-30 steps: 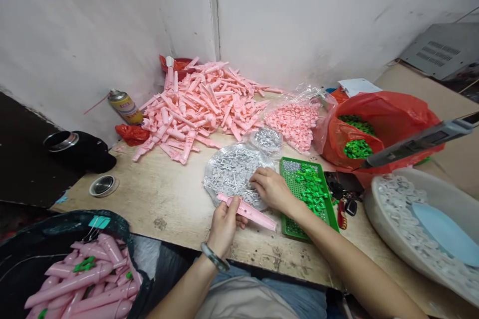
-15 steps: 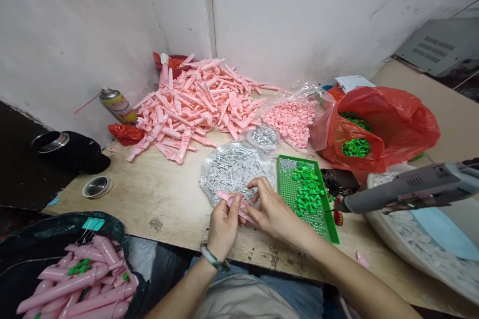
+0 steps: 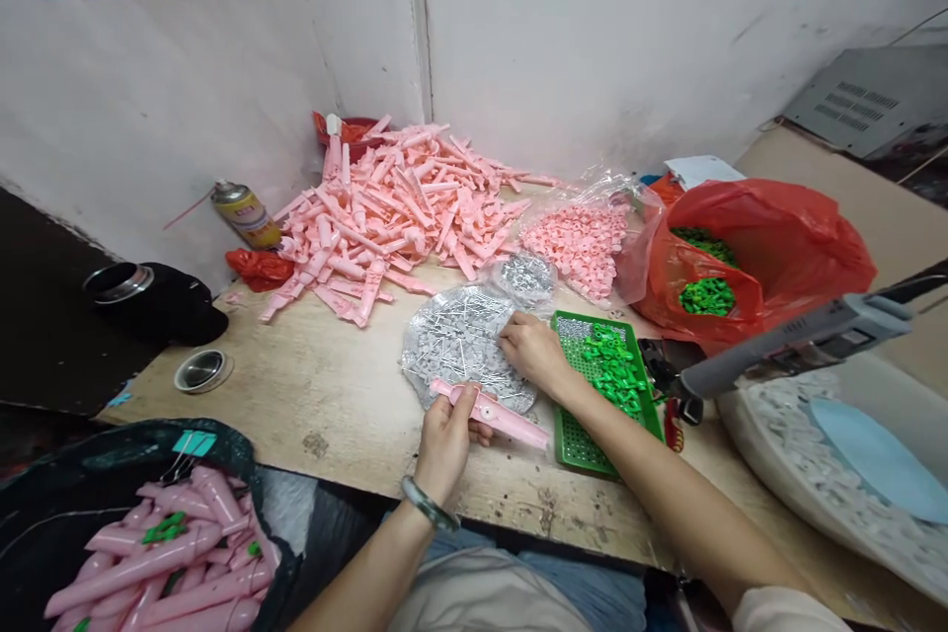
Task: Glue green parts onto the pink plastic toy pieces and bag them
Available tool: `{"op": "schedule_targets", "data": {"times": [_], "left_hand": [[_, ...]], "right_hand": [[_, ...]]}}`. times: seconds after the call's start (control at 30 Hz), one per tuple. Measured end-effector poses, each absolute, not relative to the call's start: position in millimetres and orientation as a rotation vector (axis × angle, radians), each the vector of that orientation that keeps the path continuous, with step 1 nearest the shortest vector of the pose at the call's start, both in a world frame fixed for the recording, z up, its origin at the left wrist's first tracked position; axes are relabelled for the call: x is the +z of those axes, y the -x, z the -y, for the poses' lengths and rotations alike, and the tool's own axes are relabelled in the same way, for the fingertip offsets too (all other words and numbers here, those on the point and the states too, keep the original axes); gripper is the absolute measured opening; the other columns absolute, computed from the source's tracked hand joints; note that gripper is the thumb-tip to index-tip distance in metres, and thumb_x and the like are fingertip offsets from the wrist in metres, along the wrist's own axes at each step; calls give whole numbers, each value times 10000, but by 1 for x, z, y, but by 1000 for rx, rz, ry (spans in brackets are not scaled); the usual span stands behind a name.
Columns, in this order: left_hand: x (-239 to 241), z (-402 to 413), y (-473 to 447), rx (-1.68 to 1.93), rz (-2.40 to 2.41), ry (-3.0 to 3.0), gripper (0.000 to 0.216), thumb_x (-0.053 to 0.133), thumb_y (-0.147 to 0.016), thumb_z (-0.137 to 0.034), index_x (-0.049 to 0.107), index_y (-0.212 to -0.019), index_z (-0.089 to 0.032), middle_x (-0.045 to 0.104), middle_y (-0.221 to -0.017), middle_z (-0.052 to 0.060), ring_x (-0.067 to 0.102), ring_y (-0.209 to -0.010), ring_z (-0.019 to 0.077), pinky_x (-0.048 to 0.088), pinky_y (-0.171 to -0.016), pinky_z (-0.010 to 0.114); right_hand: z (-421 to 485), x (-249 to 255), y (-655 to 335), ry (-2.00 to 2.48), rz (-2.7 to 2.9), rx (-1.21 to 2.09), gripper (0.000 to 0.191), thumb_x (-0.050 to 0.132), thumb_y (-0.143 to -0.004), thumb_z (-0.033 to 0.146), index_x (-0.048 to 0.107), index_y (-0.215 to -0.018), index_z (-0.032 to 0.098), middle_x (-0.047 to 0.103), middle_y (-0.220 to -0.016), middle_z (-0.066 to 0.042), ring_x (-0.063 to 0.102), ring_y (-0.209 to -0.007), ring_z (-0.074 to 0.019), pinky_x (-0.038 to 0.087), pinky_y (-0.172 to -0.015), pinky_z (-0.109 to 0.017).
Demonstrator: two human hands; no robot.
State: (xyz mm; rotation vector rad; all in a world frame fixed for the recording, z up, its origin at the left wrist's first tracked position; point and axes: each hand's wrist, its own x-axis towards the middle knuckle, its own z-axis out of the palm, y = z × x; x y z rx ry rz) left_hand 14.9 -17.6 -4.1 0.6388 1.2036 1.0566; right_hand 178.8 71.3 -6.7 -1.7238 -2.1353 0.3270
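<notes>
A long pink plastic part (image 3: 511,421) is gripped near its left end by my left hand (image 3: 446,434), thumb on top. Small fittings show along its open face. My right hand (image 3: 531,352) reaches over the right side of a round tray (image 3: 412,381) that holds metal pins and small grey pieces. Its fingers point down and are bent together at the pieces; whatever they pinch is hidden. Just right of that hand lies a green perforated tray (image 3: 567,452) with bright green plastic pieces (image 3: 613,365).
A heap of pink parts (image 3: 400,207) lies at the back. Beside it are a bag of small pink pieces (image 3: 578,242) and a red bag (image 3: 800,247). A grey power screwdriver (image 3: 777,351) juts in from the right over a white tub (image 3: 785,474). A dark bag (image 3: 244,454) stands front left.
My right hand has left the pink part and moved up to the round tray's right side. My left hand still holds the part, now fully visible.
</notes>
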Motion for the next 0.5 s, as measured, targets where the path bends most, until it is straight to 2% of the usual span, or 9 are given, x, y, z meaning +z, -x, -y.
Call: {"op": "schedule_targets", "data": {"times": [0.1,0.2,0.37,0.5], "left_hand": [[-5,12,-13,1065,-1230,-594,553,761,-667,-571,629,-940,-108,678,-666,33,578,-478,127,471,-452,230],[-9,8,-15,1068,-1221,-638,537,751,-677,-564,628,-934,-108,658,-618,20,580,-475,135,478,-447,233],[-15,10,-23,1043,-1214,-734,472,696,-737,-563,626,-903,-127,622,-549,0,576,-474,149,488,-459,247],[-17,13,-25,1023,-1221,-776,452,670,-760,-570,625,-889,-139,631,-568,4,583,-485,160,491,-473,263]], "right_hand": [[-42,5,-173,1524,2067,474,136,554,-876,124,675,-844,178,681,-912,-48,627,-831,-163,490,-771,-276],[-9,11,-167,1192,1934,689,114,578,-865,117,657,-827,190,684,-857,-26,639,-803,-150,509,-747,-275],[16,6,-163,1099,1874,597,134,586,-851,91,677,-837,188,695,-864,-48,637,-809,-170,511,-739,-312],[16,3,-165,1091,1849,557,130,588,-855,89,675,-841,185,704,-870,-53,644,-807,-175,522,-741,-325]]}}
